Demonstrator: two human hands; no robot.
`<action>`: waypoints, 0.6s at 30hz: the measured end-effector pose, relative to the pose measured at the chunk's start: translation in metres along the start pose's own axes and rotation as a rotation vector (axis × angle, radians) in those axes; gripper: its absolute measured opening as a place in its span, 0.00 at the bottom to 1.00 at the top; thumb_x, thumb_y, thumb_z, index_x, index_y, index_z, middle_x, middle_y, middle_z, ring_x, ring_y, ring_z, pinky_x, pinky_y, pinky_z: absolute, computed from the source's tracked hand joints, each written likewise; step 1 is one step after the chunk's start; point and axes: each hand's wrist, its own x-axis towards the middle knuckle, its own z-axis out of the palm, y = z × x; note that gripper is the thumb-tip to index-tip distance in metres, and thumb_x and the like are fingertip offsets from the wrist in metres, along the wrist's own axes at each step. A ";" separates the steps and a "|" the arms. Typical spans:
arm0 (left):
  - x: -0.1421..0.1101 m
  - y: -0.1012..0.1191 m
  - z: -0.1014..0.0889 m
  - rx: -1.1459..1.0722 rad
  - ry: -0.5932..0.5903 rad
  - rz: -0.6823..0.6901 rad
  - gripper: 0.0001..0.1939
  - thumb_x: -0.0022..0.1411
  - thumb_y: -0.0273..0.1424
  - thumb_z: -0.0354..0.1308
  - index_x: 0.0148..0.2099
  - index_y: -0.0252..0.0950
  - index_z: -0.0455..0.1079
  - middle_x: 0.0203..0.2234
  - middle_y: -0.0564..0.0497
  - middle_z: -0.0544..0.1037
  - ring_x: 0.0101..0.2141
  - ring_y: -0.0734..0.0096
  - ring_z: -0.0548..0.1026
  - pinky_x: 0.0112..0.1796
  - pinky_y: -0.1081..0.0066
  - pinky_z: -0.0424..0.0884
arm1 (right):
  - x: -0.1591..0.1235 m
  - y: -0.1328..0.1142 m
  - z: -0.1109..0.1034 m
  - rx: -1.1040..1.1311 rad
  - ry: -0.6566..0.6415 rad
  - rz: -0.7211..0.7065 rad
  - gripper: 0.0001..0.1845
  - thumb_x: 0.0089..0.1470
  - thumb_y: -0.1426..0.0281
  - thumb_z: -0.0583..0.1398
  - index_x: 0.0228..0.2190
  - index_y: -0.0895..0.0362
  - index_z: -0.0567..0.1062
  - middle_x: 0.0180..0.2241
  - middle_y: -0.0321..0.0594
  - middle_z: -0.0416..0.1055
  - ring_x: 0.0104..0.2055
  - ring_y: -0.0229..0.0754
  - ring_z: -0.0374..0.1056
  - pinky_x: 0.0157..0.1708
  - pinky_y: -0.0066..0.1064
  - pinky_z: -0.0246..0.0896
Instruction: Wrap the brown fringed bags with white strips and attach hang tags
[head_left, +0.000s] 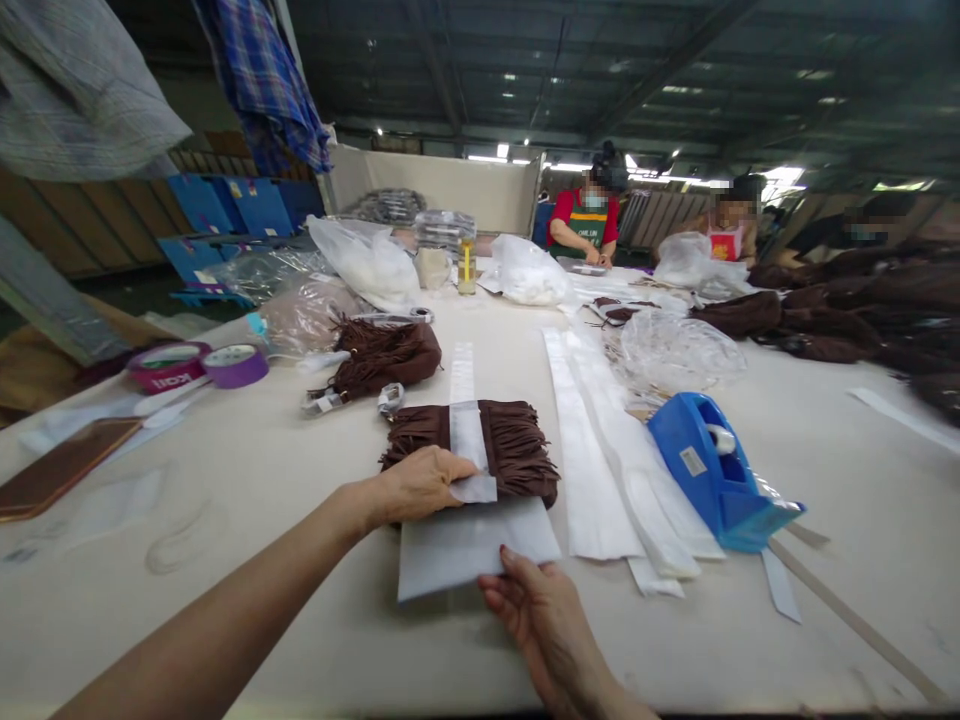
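Note:
A dark brown fringed bag [521, 445] lies in front of me on the table, with a pale translucent strip [466, 430] running across its middle. My left hand [420, 483] is closed at the bag's near edge, its thumb pressing the strip's near end; its other fingers are partly hidden. A flat white sheet [465, 560] sticks out from beneath the bag toward me. At that sheet's near right corner, my right hand [544, 610] pinches the edge between thumb and fingers. A metal clasp [390, 399] rests by the bag's far left corner.
Long white strips [600, 470] lie right of the bag, beside a blue tape dispenser [712, 470]. Another brown fringed bag [390, 360] sits beyond. Tape rolls [235, 366] and a brown flat piece [64, 465] are leftward. Co-workers [586, 222] stand across the table.

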 end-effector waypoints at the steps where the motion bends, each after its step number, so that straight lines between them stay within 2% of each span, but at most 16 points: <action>1: 0.000 0.002 0.000 0.016 -0.004 0.001 0.12 0.55 0.32 0.50 0.35 0.34 0.72 0.24 0.55 0.72 0.26 0.74 0.68 0.27 0.80 0.58 | 0.004 -0.001 0.004 0.017 0.008 -0.009 0.26 0.24 0.66 0.72 0.24 0.60 0.66 0.20 0.36 0.72 0.22 0.37 0.71 0.22 0.24 0.66; 5: -0.003 0.009 0.005 0.076 0.010 -0.012 0.13 0.56 0.29 0.48 0.40 0.35 0.72 0.26 0.52 0.75 0.27 0.71 0.70 0.28 0.78 0.58 | 0.013 -0.001 0.011 0.067 0.038 -0.024 0.24 0.24 0.65 0.72 0.23 0.61 0.67 0.19 0.36 0.71 0.23 0.39 0.71 0.23 0.25 0.67; 10: -0.005 0.010 0.020 0.228 0.089 -0.005 0.17 0.53 0.20 0.44 0.39 0.36 0.70 0.26 0.52 0.76 0.25 0.71 0.73 0.26 0.78 0.62 | 0.020 0.000 0.009 0.054 0.013 -0.029 0.22 0.27 0.66 0.71 0.25 0.63 0.69 0.21 0.37 0.71 0.23 0.39 0.71 0.22 0.24 0.66; 12: -0.007 0.006 0.029 0.337 0.188 0.098 0.19 0.52 0.19 0.42 0.40 0.36 0.69 0.31 0.50 0.78 0.31 0.70 0.75 0.30 0.78 0.67 | 0.023 -0.001 0.010 0.060 0.015 -0.036 0.22 0.27 0.66 0.70 0.25 0.62 0.68 0.21 0.37 0.71 0.23 0.39 0.71 0.22 0.25 0.66; 15: -0.009 -0.005 0.044 0.527 0.404 0.334 0.23 0.50 0.17 0.40 0.46 0.31 0.66 0.41 0.44 0.76 0.41 0.68 0.75 0.39 0.73 0.71 | 0.025 -0.001 0.014 0.078 0.025 -0.045 0.21 0.27 0.67 0.69 0.26 0.61 0.68 0.22 0.37 0.72 0.22 0.36 0.69 0.22 0.25 0.65; 18: -0.011 -0.015 0.058 0.672 0.542 0.452 0.24 0.50 0.16 0.40 0.49 0.28 0.64 0.43 0.40 0.75 0.45 0.67 0.73 0.42 0.71 0.72 | 0.026 -0.001 0.014 0.077 0.019 -0.063 0.19 0.30 0.66 0.67 0.26 0.61 0.69 0.23 0.38 0.73 0.21 0.35 0.68 0.22 0.26 0.65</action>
